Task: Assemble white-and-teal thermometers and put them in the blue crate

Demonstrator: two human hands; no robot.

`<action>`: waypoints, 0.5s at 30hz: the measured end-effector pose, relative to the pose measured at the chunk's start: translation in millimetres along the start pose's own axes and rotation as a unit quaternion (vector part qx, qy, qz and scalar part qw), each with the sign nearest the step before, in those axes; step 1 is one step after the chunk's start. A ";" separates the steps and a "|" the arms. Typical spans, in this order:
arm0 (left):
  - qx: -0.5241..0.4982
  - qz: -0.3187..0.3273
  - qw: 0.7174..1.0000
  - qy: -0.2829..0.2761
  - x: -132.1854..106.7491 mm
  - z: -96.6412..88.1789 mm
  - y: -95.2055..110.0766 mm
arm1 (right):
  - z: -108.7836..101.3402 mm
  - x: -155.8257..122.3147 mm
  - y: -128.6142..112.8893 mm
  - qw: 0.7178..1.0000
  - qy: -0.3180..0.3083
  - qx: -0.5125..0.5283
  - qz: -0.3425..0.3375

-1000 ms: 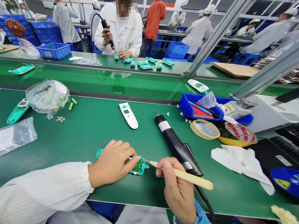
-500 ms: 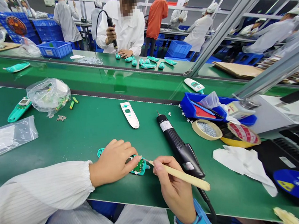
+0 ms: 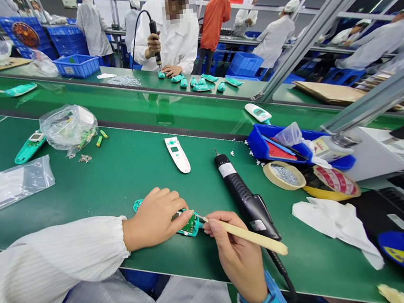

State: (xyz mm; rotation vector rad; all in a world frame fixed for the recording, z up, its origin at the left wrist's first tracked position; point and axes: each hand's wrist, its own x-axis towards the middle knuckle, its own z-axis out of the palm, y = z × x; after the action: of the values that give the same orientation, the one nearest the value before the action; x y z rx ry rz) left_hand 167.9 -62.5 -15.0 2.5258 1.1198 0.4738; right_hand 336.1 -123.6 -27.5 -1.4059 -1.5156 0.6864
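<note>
My left hand (image 3: 154, 218) rests on a teal thermometer-like casing holding a green circuit board (image 3: 191, 226), pinning it to the green bench mat (image 3: 119, 178). My right hand (image 3: 239, 257) grips a wooden-handled pick (image 3: 249, 236), its thin tip at the board's edge. A black electric screwdriver (image 3: 244, 195) lies just beyond my right hand, its cord running toward the bench front. A white device front cover (image 3: 177, 155) lies farther up the mat. A blue wrist strap (image 3: 264, 300) circles my right wrist.
A blue parts tray (image 3: 276, 146), a tape roll (image 3: 284, 174) and a white cloth (image 3: 334, 227) lie to the right. To the left are a plastic bag (image 3: 69, 128) and a teal casing (image 3: 30, 146). A co-worker (image 3: 165, 36) uses a screwdriver across the bench.
My right hand has shifted left, bringing the pick tip to the board. The whole scene has slid slightly right in view as my head turned.
</note>
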 end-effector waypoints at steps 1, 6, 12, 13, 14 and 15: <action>-0.001 0.001 1.000 0.001 0.0 0.2 -0.1 | 0.1 -0.1 0.1 1.000 0.003 -0.003 -0.001; 0.000 0.004 1.000 0.006 0.0 0.4 -0.5 | 0.4 -0.5 1.0 1.000 0.005 -0.008 -0.011; 0.004 0.007 1.000 0.004 0.8 -0.7 -0.4 | 0.9 0.5 0.6 0.999 0.005 -0.020 -0.029; 0.004 0.007 1.000 0.003 0.9 -0.9 -0.4 | 1.0 0.8 0.2 0.999 0.005 -0.024 -0.033; 0.004 0.007 1.000 0.002 0.9 -1.1 -0.4 | 1.1 1.2 -0.3 0.999 0.005 -0.028 -0.035; 0.003 0.007 1.000 0.001 0.9 -1.2 -0.4 | 1.3 1.7 -0.9 0.999 0.006 -0.032 -0.037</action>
State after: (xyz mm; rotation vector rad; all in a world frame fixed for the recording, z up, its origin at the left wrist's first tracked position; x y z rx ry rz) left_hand 167.7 -61.4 -14.0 2.5403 1.1064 0.4774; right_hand 334.7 -122.0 -26.8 -1.3910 -1.5847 0.5870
